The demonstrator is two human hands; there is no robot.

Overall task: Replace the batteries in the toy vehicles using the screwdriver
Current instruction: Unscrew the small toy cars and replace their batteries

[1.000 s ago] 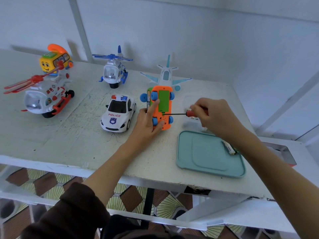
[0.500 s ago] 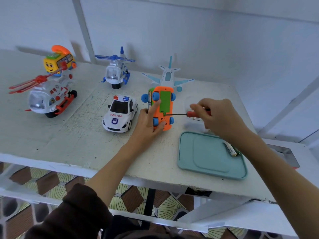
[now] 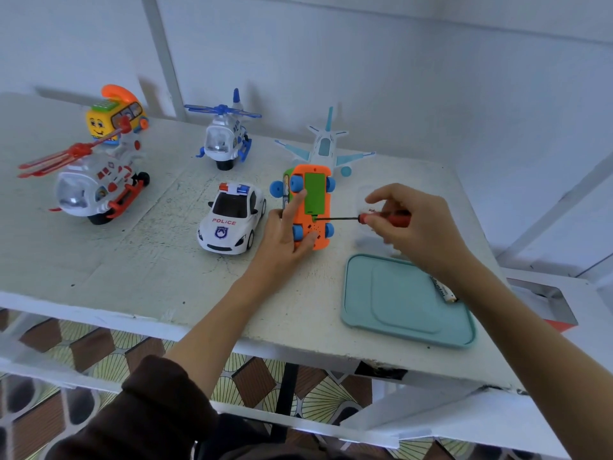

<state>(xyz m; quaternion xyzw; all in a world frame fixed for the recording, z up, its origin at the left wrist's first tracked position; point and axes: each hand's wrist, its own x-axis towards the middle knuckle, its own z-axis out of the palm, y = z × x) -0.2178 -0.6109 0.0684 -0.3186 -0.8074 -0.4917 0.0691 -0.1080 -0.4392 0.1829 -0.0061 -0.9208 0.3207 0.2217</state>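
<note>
Head view, looking down on a worn white table (image 3: 109,260). Near the middle, an orange toy car (image 3: 310,207) lies flipped on its back, blue wheels up, so its green battery cover (image 3: 314,193) faces the person. The left hand (image 3: 287,235) pins the car to the table, forefinger stretched along its left side and thumb pressing the near end, fingers mostly straight; this likely keeps the toy from sliding under the tool. The right hand (image 3: 411,227) pinches the red handle of a screwdriver (image 3: 361,218), held almost level, with the dark shaft reaching leftward to the screw at the cover's near edge. Judging by this, the cover screw is being worked.

Toward the near right corner sits a teal tray (image 3: 398,313); a battery (image 3: 442,288) rests at its right rim, partly hidden behind the right forearm, probably kept there so it cannot roll away.

Other toys wait along the far and left edges: a police car (image 3: 232,219) just left of the orange car, a blue helicopter (image 3: 224,136), a white plane (image 3: 326,146), a red helicopter (image 3: 96,185) and a yellow bus (image 3: 114,116).
</note>
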